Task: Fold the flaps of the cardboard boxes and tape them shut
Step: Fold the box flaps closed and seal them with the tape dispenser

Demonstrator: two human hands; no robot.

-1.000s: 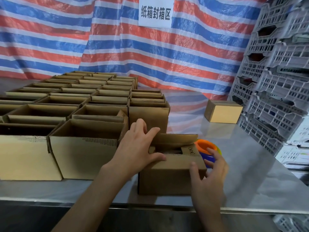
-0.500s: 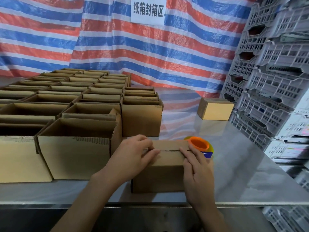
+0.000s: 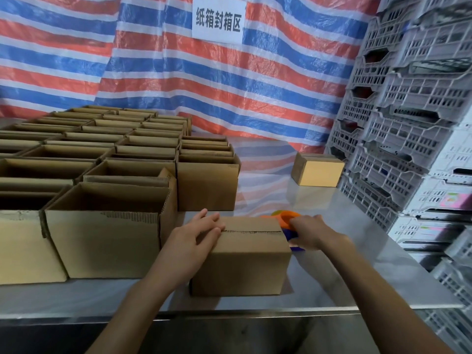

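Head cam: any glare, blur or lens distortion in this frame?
Head view: wide-angle bowing, the crates lean inward at the right edge; the steel table mirrors the striped tarp with no blown-out glare; light is even, shadows soft; the left hand and box are sharp; the right hand at the tape dispenser is slightly smeared, so its grip is unclear.

Behind me the tarp [image 3: 255, 98] has red-orange, blue and white stripes, and the sign [image 3: 218, 20] on it is white with dark grey characters. My box [image 3: 245, 261] is plain brown, same as the open boxes [image 3: 102, 246]. The far box [image 3: 319, 172] looks more yellow-tan. Tape roll [image 3: 288, 218] is orange on top, blue underneath. Crates [image 3: 408, 98] are pale grey, one with a pink label [image 3: 457, 201]. Table [image 3: 357, 264] is silver and mirrors the stripes.
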